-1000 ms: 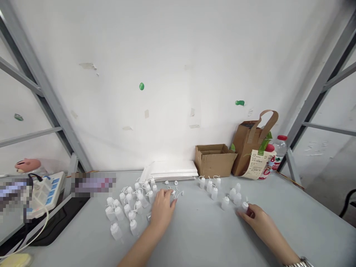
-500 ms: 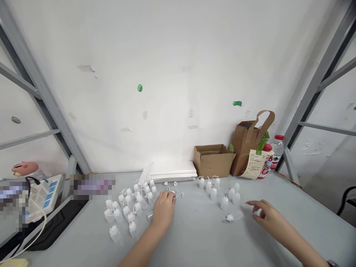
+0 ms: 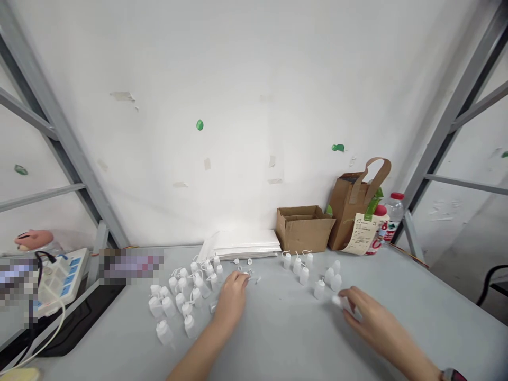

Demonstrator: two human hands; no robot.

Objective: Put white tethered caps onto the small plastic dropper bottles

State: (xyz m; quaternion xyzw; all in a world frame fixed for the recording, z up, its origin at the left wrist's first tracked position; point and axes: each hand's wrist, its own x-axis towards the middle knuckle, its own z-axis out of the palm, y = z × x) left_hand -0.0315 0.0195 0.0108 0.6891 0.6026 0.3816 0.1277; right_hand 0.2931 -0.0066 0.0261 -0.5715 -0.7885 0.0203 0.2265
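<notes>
My right hand [image 3: 369, 320] is closed in a pinch around a small white squeeze bottle [image 3: 338, 300], partly hidden by the fingers. My left hand [image 3: 230, 299] reaches to mid-table, its fingertips pressed together on a small white cap [image 3: 246, 275]. Beside those fingers lie other loose white cap pieces [image 3: 250, 261]. To the left of my left hand stands a cluster of small translucent white bottles [image 3: 183, 287], many with looped cap straps. Several capped bottles [image 3: 304, 275] stand beyond my right hand, near uncapped-looking ones [image 3: 335, 282].
A stack of white flat sheets [image 3: 242, 246] lies against the wall, beside an open cardboard box [image 3: 305, 235]. A brown paper bag [image 3: 344, 211] and a red-capped water bottle [image 3: 396, 209] stand at the back right. A power strip [image 3: 75, 275] sits far left.
My right hand has moved left and taken hold of the bottle that was lying on its side. My left hand has shifted only slightly among the cap pieces.
</notes>
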